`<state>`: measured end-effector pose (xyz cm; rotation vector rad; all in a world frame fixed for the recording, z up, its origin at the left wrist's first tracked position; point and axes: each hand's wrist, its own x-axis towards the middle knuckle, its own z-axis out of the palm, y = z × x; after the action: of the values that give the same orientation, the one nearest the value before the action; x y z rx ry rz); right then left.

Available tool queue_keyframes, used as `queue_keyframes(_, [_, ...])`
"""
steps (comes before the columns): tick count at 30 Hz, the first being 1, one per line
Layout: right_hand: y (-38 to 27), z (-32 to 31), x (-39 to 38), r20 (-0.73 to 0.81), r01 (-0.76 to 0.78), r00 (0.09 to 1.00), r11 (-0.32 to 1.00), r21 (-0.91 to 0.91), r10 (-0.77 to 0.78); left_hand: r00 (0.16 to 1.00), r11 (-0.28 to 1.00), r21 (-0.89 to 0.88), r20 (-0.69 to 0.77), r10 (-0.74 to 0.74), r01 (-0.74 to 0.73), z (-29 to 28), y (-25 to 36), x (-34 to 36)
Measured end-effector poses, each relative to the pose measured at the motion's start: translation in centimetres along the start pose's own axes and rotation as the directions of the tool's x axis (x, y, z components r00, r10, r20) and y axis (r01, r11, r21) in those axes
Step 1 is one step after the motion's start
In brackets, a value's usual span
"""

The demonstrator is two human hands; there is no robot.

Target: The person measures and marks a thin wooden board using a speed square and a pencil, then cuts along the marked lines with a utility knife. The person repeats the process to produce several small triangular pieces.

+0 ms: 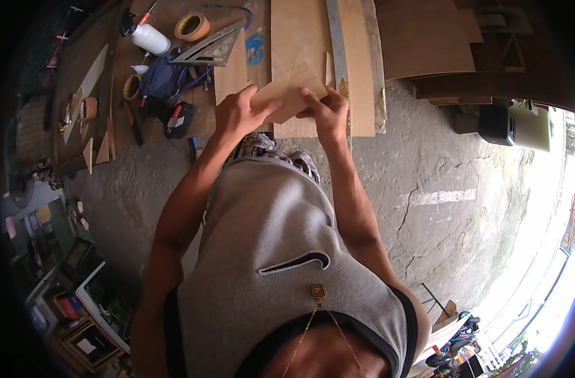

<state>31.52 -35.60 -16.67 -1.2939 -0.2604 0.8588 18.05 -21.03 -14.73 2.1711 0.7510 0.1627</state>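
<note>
Between my two hands is a small, thin plywood piece (287, 94), pale and with angled edges, tilted above the near edge of the workbench. My left hand (242, 113) grips its left side, thumb lying on the upper face. At the opposite side my right hand (325, 112) pinches it between thumb and fingers. Beneath it lie larger plywood boards (297, 38) and a long grey metal straightedge (338, 47). A narrow wood strip (328, 68) rests close to my right hand.
Left on the bench are a set square (215, 47), a tape roll (191, 28), a white bottle (151, 39), a dark blue cloth bundle (163, 77) and a black-and-red tool (178, 118). Brown sheets (426, 38) are stacked at right. Cracked concrete floor (420, 145) surrounds me.
</note>
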Motion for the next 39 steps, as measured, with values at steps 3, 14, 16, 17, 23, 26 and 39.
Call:
queue_keyframes(3, [0.4,1.4,1.1,0.130,-0.109,0.991,0.809,0.577,0.041,0.925,0.636,-0.698,0.374,-0.070,0.330,-0.1,-0.5,1.8])
queue_keyframes(14, [2.0,4.0,2.5,-0.107,0.312,0.809,0.577,-0.755,-0.578,0.994,0.809,0.576,0.070,0.089,-0.113,1.1,-1.1,4.1])
queue_keyframes(16, [2.4,3.3,3.8,-0.227,0.261,0.777,0.629,-0.732,-0.586,0.996,0.901,0.430,-0.081,-0.025,0.058,-0.5,-2.7,5.1])
queue_keyframes(17, [2.1,1.9,4.6,-0.283,0.226,0.762,0.648,-0.727,-0.582,0.984,0.928,0.344,-0.147,-0.096,0.142,-1.5,-3.8,5.4])
queue_keyframes(23, [1.5,-1.9,10.5,-0.365,-0.057,0.931,0.986,-0.154,-0.003,0.993,0.876,-0.477,-0.046,-0.109,0.074,-2.3,-5.7,5.4])
queue_keyframes(26, [4.5,-2.0,11.0,-0.328,-0.025,0.902,0.725,-0.689,-0.281,0.955,0.680,-0.675,0.144,-0.259,0.287,-3.7,-4.2,4.2])
queue_keyframes(39, [10.0,-4.7,6.7,0.016,0.112,0.982,0.515,-0.850,-0.187,0.952,0.765,-0.638,-0.281,-0.119,-0.093,0.0,-8.0,-0.1])
